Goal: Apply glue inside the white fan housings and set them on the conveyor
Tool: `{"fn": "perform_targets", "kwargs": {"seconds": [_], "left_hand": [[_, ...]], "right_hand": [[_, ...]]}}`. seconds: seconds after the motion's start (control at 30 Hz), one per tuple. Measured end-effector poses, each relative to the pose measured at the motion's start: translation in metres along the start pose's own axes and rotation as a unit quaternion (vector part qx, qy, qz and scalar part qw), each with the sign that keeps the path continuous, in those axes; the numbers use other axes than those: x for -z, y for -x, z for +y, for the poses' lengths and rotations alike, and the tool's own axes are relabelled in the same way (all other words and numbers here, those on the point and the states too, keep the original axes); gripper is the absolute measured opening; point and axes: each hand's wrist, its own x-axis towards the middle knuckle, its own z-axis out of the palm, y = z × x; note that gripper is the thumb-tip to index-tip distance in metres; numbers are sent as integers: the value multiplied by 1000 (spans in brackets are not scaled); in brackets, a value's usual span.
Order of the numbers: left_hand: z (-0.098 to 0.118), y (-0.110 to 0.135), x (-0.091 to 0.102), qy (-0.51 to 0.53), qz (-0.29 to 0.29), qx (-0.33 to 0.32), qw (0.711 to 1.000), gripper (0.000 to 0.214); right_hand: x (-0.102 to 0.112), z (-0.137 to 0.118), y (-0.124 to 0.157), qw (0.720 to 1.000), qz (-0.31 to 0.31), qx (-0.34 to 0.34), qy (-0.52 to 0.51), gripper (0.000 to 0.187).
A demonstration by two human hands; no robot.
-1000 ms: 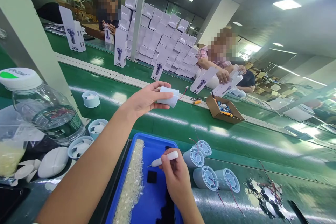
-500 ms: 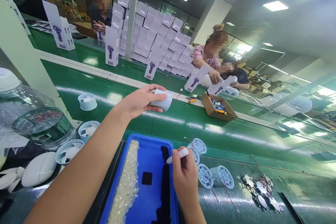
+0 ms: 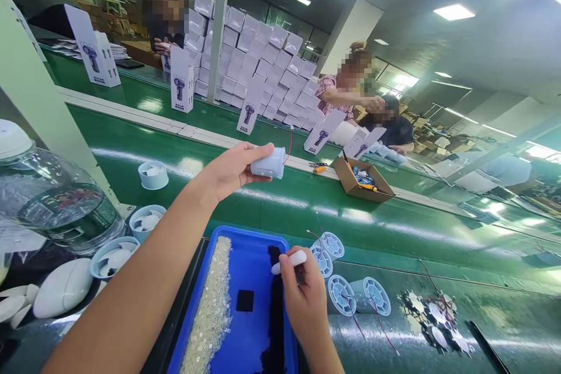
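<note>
Held up over the green belt, a light-blue fan housing (image 3: 272, 163) sits in the closed fingers of my left hand (image 3: 239, 170); a thin red wire with a white plug rises from its right end. My right hand (image 3: 307, 286) pinches a white pen-shaped tool (image 3: 293, 261), its lower end over the strip of small black pieces (image 3: 277, 310). Those pieces lie along the right side of a blue tray (image 3: 252, 235). Small clear washers (image 3: 208, 310) fill the tray's left side, and a black square (image 3: 245, 300) lies between.
Several light-blue fan housings (image 3: 340, 292) with wires stand right of the tray. Further right lie small wired parts (image 3: 436, 321). A cardboard box (image 3: 363, 187) sits on the belt (image 3: 228, 204). A large bottle (image 3: 56, 193) stands at left. Co-workers sit beyond, near stacked white boxes (image 3: 258, 64).
My left hand has turned the fan housing slightly, so its wire now points up. The white tool has shifted a little left and tipped flatter. A blue fan ring on the belt has moved right.
</note>
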Motion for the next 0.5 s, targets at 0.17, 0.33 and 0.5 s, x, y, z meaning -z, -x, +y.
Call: {"fn": "perform_targets", "kwargs": {"seconds": [0.17, 0.33, 0.5], "left_hand": [[1, -1, -4, 46, 20, 0, 999, 31], [-2, -3, -8, 68, 8, 4, 998, 23], [-5, -1, -17, 104, 11, 29, 994, 19]], "right_hand": [[0, -2, 1, 998, 18, -15, -56, 17], [-3, -7, 8, 989, -13, -43, -141, 19], [-5, -10, 10, 983, -115, -60, -129, 22]]}}
